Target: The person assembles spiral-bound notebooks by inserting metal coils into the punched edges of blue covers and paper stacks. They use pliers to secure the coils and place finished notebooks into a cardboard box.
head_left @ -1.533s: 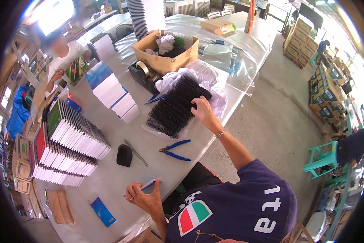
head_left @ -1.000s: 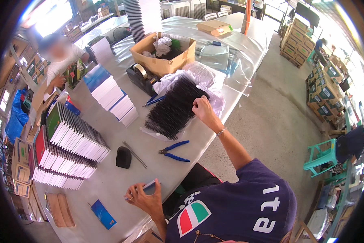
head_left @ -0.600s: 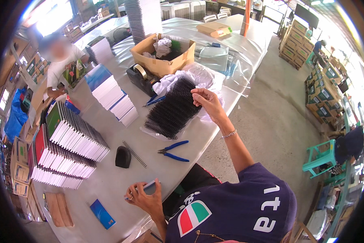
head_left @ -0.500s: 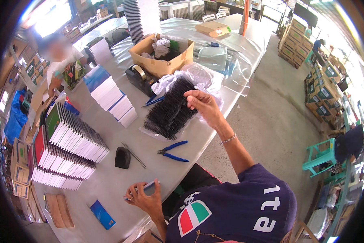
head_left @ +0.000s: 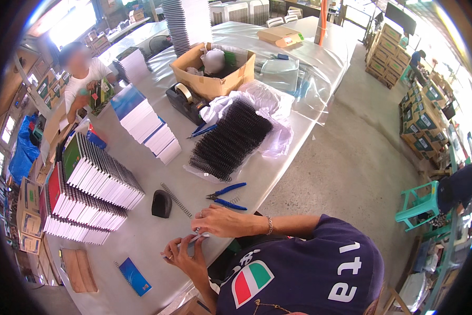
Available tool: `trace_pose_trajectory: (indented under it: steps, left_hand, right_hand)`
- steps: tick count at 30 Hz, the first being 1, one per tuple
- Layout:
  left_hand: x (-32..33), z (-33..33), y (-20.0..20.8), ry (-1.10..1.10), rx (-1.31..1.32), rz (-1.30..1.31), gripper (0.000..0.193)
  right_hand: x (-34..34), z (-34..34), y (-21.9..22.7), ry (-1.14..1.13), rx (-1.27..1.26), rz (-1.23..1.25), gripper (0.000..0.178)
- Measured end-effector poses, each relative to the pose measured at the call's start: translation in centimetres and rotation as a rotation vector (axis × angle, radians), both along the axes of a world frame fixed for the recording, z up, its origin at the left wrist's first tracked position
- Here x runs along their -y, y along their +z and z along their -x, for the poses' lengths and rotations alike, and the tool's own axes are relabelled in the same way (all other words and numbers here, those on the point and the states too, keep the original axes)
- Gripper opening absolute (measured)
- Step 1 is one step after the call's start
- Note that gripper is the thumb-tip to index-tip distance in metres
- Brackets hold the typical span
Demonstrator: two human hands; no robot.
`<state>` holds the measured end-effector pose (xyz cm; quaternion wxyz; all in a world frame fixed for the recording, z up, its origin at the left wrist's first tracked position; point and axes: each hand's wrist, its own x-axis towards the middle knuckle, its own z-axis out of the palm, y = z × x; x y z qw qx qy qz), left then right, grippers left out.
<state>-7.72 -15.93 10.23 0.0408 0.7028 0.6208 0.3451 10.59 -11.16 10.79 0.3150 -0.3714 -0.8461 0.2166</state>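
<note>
Head view: left hand (head_left: 185,255) fingers pinch a booklet (head_left: 199,238) above the counter (head_left: 146,236); a slack pinch could skew its pages. Right hand (head_left: 217,221) fingers meet it, grip hidden. Beyond, a coil (head_left: 236,200) beside the pliers (head_left: 230,195) might snag their handles; heaped coils (head_left: 230,139) could tangle.

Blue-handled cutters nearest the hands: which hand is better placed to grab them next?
Probably the right hand: it's closer to the cutters. The left hand sits farther off, holding a small pad. The right's fingertips are at that pad too; whether they hold anything is unclear.
</note>
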Motion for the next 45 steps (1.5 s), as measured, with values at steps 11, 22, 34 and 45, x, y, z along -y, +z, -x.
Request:
trace_pose_trajectory:
  steps: [11, 22, 34, 45]
  left_hand:
    - [0.0, 0.2, -0.4, -0.005, -0.008, 0.01, 0.018]
    - [0.0, 0.5, -0.7, -0.002, -0.029, 0.031, 0.02]
    - [0.2, 0.1, 0.7, 0.002, -0.106, 0.089, 0.026]
    - [0.1, 1.3, -1.5, 0.115, 0.291, -0.161, 0.056]
  right_hand:
    - [0.5, -0.8, 0.9, 0.099, -0.156, 0.172, 0.013]
    - [1.7, 0.2, -2.1, 0.006, -0.157, 0.136, 0.016]
    - [1.1, 0.9, -1.0, -0.068, 0.1, -0.073, 0.024]
    - [0.7, 2.2, -0.8, -0.06, 0.17, -0.159, 0.02]
